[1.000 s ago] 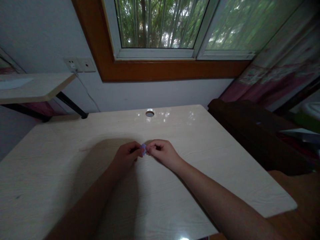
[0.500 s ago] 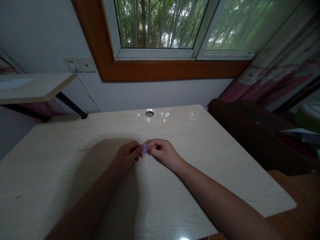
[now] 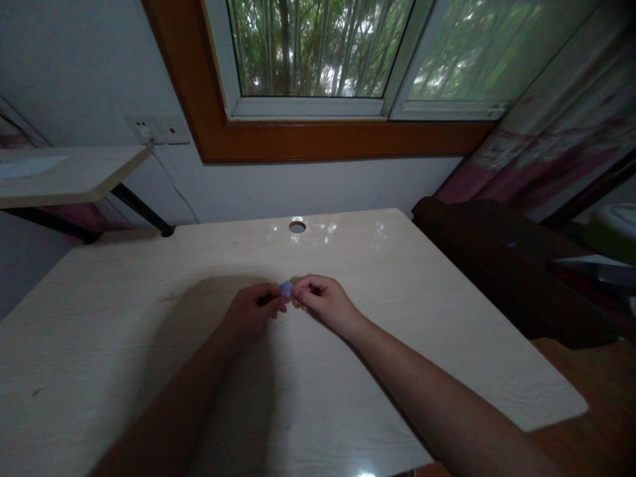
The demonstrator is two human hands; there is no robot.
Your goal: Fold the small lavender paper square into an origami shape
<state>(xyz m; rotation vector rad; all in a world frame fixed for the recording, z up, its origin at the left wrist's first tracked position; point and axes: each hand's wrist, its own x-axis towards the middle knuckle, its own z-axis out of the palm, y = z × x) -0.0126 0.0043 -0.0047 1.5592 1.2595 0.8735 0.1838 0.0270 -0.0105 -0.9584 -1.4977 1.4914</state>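
Reaching in from the near edge, two bare forearms cross the pale wooden table (image 3: 124, 331) and meet near its middle. Two hands are at work and one thing sits between them. The left hand (image 3: 251, 311) and the right hand (image 3: 322, 303) have their fingertips drawn together, almost touching, and both pinch a single small purple piece (image 3: 285, 287). The piece sticks up just above the pinch, at the spot where the two hands meet, low over the tabletop; whether it touches the wood cannot be told. The left thumb and forefinger close on its left side, the right thumb and forefinger on its right side. The other fingers of each hand are curled in toward the palm. What the piece is made of is too small and dim to tell. The hands and arms throw one broad shadow on the wood to the left.

Beyond the hands, one round cable hole (image 3: 297, 226) lies near the table's far edge, well apart from the piece. To the right stands one dark piece of furniture (image 3: 497, 258), beside the table. On the left, one shelf (image 3: 64, 173) juts from the wall. Above it sit two wall sockets (image 3: 158, 129), with one thin cable (image 3: 173, 185) hanging down. Farthest off are one window (image 3: 318, 50) in an orange-brown frame and one patterned curtain (image 3: 546, 146).
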